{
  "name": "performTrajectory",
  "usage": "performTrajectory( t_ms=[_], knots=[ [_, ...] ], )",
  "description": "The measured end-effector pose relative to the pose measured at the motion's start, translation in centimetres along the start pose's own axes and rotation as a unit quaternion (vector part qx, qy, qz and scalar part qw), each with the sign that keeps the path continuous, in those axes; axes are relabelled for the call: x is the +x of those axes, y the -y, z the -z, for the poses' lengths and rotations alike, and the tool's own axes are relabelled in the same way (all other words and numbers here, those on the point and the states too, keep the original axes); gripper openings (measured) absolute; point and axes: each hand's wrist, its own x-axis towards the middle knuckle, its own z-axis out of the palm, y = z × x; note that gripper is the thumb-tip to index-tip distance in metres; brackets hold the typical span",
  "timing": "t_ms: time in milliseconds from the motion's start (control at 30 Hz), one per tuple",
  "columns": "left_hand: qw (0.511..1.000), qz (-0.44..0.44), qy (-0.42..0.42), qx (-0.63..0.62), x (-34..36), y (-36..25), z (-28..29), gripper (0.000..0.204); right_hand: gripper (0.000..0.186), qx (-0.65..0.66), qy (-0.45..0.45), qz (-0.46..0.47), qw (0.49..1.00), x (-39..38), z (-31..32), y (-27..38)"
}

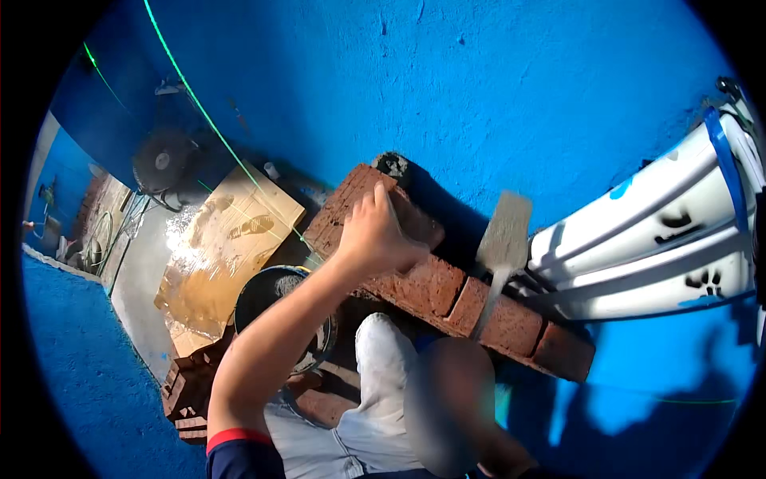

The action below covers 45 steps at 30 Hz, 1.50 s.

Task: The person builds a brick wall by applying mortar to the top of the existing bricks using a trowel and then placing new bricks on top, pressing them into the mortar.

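Observation:
My left hand point(377, 235) grips a red brick point(339, 209) at the upper end of a row of bricks point(495, 319) that runs diagonally along the blue wall. A trowel point(504, 231) with mortar-grey blade stands out above the row, its shank running down toward my right forearm point(507, 455); a blurred patch hides that hand. Under my left forearm is a black bucket point(263, 295) with grey mortar inside. A rough grey block point(392, 164) shows behind the gripped brick.
Cardboard point(207, 271) under clear plastic lies at left, near a dark fan point(162, 160) and stacked bricks point(185, 391). Long white panels point(638, 247) with a blue strap lean at right. Green strings point(199, 104) cross the blue-walled space point(519, 80). My legs point(375, 383) are below.

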Motion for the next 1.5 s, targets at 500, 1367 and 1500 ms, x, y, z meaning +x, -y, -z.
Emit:
performTrajectory(
  t_ms=[500,1367,1500],
  knots=[
    [0.966,0.132,-0.223,0.022,18.7,4.6,-7.7,0.105,0.03,0.008,0.02,-0.168,0.986,-7.8,0.4,-16.4],
    [0.986,0.163,-0.001,-0.04,19.0,7.3,-3.6,0.107,0.025,-0.059,0.081,-0.016,0.995,-4.0,-3.9,-5.2],
    [0.979,0.164,-0.02,-0.12,17.3,7.8,-1.6,0.102,0.03,-0.024,0.058,0.02,0.998,-5.0,-4.3,-6.5]
  ],
)
